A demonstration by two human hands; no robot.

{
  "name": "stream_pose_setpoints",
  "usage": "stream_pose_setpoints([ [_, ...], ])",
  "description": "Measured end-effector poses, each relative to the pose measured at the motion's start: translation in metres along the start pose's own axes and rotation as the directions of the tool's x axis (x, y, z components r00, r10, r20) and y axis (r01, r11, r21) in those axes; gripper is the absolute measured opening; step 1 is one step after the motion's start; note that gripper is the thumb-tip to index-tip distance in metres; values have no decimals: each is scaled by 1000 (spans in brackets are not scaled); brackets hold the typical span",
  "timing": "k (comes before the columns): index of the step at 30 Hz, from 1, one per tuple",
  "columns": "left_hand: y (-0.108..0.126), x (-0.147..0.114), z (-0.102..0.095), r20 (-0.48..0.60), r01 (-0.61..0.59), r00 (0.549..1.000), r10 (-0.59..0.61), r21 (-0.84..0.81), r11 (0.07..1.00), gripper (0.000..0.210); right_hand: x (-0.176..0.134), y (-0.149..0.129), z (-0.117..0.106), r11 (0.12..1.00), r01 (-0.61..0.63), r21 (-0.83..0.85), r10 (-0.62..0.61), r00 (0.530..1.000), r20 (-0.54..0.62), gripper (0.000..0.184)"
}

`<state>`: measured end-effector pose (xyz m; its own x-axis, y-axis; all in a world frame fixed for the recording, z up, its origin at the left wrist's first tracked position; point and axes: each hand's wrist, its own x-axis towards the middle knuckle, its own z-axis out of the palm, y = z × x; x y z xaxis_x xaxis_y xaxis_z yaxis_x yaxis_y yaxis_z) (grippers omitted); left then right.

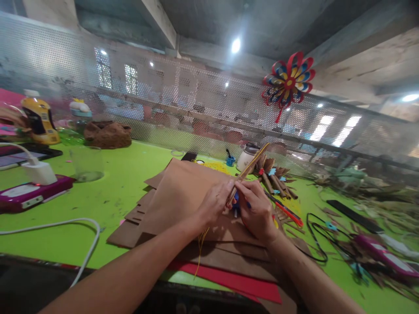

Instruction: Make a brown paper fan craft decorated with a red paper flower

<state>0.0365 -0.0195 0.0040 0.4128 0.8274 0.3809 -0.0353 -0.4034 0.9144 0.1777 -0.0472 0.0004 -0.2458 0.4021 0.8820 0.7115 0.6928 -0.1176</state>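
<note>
A thin, flat brown strip (251,165) with yellow along its upper edge slants up to the right from between my fingers. My left hand (216,204) is closed on its lower end. Pressed close beside it, my right hand (257,209) pinches the strip too. A small blue object (235,200) shows partly between the hands; I cannot tell what it is. Yellow threads (202,248) hang below my left wrist. Both hands are above a stack of brown paper sheets (186,181), with red sheets (229,279) underneath at the front.
Right of my hands lie an orange-red cutter (290,214), rolled brown pieces (276,181), black cable (316,244) and dried leaves (376,183). A white jar (246,158) stands behind. Leftward are a clear cup (87,163), a purple power bank (36,194) and white cable (88,220).
</note>
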Motion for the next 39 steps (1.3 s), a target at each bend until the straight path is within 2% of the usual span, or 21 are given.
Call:
stream_pose_setpoints([
  [4,5,-1,1,62,54,997,-47,-120,991,46,1,0,0,998,-53,43,54,998,-28,34],
  [7,8,-1,2,112,78,992,-51,-255,964,40,1,2,-2,999,-26,-21,25,999,-36,35],
  [11,8,-1,2,154,193,977,-145,-369,909,32,-1,3,-3,991,38,-128,-37,999,12,41],
  [16,6,0,-3,179,240,968,-176,-457,856,24,-1,0,-1,988,41,-148,-29,996,81,48],
  [26,5,0,-2,216,231,967,-133,-534,813,24,-2,-6,0,984,31,-173,-15,995,94,51],
  [39,1,2,-5,239,216,965,-106,-501,838,27,-3,-8,3,981,17,-193,0,996,87,47],
])
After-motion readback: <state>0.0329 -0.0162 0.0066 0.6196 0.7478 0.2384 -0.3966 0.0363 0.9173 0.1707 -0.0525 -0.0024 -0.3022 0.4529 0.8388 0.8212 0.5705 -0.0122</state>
